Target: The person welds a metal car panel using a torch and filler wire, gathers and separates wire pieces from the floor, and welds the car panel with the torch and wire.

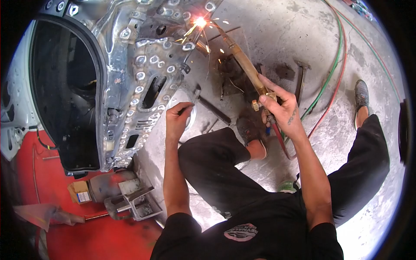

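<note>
Black short-sleeved shirt [242, 234] with a pink chest logo [241, 232], black trousers [216, 169], dark shoes [249, 130], tattooed right hand [281, 108].

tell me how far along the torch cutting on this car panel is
Done: hard to tell; no separated piece is clearly visible. In hand: the right hand holds the cutting torch, its flame sparking at the metal panel; the left hand grips the panel's lower edge. Left: most of the panel looks intact below the flame.
</note>
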Tool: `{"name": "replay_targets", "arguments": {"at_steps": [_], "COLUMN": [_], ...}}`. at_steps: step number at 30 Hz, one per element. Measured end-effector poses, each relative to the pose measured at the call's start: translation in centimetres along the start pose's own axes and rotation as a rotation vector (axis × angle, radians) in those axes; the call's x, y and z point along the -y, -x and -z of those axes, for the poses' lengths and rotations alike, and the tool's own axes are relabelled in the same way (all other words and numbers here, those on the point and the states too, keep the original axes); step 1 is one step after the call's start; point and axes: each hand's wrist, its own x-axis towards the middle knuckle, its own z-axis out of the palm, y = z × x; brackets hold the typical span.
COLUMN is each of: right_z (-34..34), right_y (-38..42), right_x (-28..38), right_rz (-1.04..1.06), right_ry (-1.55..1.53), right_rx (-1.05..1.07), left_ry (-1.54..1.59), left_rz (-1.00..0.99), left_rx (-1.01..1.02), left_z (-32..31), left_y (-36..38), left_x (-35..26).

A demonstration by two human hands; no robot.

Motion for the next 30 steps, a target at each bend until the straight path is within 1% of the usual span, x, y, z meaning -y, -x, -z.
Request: {"name": "replay_targets", "arguments": {"at_steps": [2,5,8,25,30], "right_z": [0.03,0.11,0.10,-0.24,-0.35], "right_y": [-0.12,-0.04,-0.09,-0.16,-0.15], "right_x": [-0.42,-0.04,-0.12,-0.18,-0.15], "right_rz": [0.024,-0.014,0.002,-0.047,-0.053], "right_ry": [0.018,-0.003,-0.003,0.037,0.050], "right_rx": [-0.002,0.005,0.008,-0.016,-0.014], "left_ry": [-0.002,-0.004,-0.005,-0.016,-0.017], "left_rz": [-0.003,-0.002,0.003,0.007,-0.029], "left_rx": [-0.004,-0.004,-0.001,0.002,-0.015], "left_z": [-0.03,-0.01,-0.02,0.03,-0.33], "left_y": [-0.01,-0.03,-0.01,-0.10,-0.06], "left_x": [0.03,0.13,0.04,0.07,-0.32]}}
